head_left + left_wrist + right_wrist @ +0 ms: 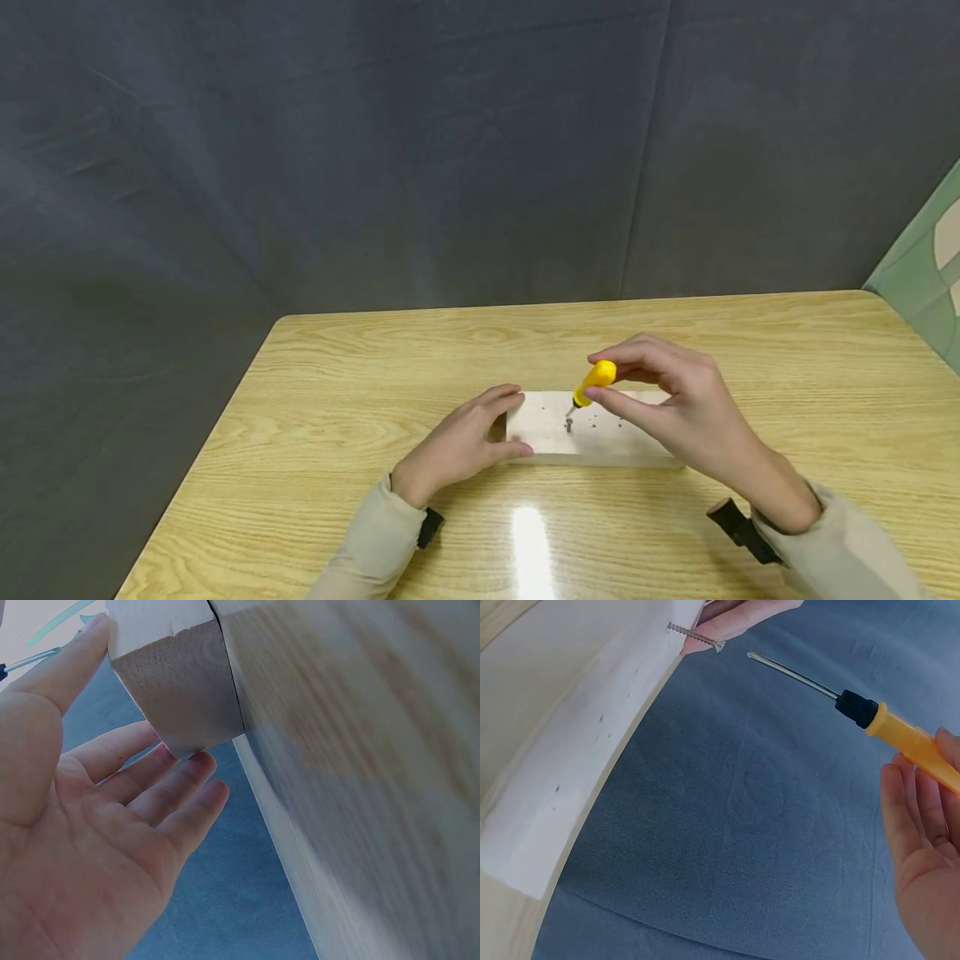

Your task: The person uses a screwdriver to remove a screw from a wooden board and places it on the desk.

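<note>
A pale wooden block (547, 434) lies on the table, with a screw (696, 636) standing up from its top face near the left end. My left hand (471, 439) holds that end, thumb at the near side and fingers at the far side; the end face (180, 694) shows between them in the left wrist view. Between thumb and fingertips, my right hand (678, 400) pinches the yellow handle of a screwdriver (595, 383). Its bare metal tip (754, 656) points down at the screw head, a small gap between them in the right wrist view.
Several small dark holes (601, 718) mark the block's top face. The wood-grain table (360, 358) ends at a dark cloth (450, 167) behind and to the left. A green patterned surface (918, 267) shows at the right edge.
</note>
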`<state>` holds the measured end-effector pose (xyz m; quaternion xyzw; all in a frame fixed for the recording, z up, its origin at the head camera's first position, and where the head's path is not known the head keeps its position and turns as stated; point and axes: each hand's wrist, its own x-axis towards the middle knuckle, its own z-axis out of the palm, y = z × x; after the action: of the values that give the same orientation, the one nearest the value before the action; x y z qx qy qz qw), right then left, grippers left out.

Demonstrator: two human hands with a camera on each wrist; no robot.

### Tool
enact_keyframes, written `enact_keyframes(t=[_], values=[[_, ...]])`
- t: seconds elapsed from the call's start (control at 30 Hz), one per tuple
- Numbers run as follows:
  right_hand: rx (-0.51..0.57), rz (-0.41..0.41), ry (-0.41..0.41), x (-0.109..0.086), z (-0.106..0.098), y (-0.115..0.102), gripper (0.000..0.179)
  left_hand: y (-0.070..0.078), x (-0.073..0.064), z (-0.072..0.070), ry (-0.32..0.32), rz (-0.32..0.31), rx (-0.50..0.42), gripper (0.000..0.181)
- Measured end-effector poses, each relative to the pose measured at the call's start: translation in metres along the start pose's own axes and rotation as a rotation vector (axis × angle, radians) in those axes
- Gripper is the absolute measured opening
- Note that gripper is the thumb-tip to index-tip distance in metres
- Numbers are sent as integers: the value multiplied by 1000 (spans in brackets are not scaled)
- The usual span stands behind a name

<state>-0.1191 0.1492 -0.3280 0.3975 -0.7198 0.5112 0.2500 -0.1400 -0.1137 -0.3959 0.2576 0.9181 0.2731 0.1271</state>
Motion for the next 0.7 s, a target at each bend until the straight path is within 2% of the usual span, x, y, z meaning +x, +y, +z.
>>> enact_keyframes(t=[0.07,0.3,0.47,0.7], values=[[-5,0,-3,-1,1,0,31,0,0,0,-1,-4,-2,78],[-50,28,-35,-1,3,0,51,1,0,0,-2,-5,1,77],[-69,71,-59,-1,2,-1,50,1,0,0,-1,-3,3,77],[-72,79,-68,-1,3,0,48,1,0,0,-3,-2,4,77]])
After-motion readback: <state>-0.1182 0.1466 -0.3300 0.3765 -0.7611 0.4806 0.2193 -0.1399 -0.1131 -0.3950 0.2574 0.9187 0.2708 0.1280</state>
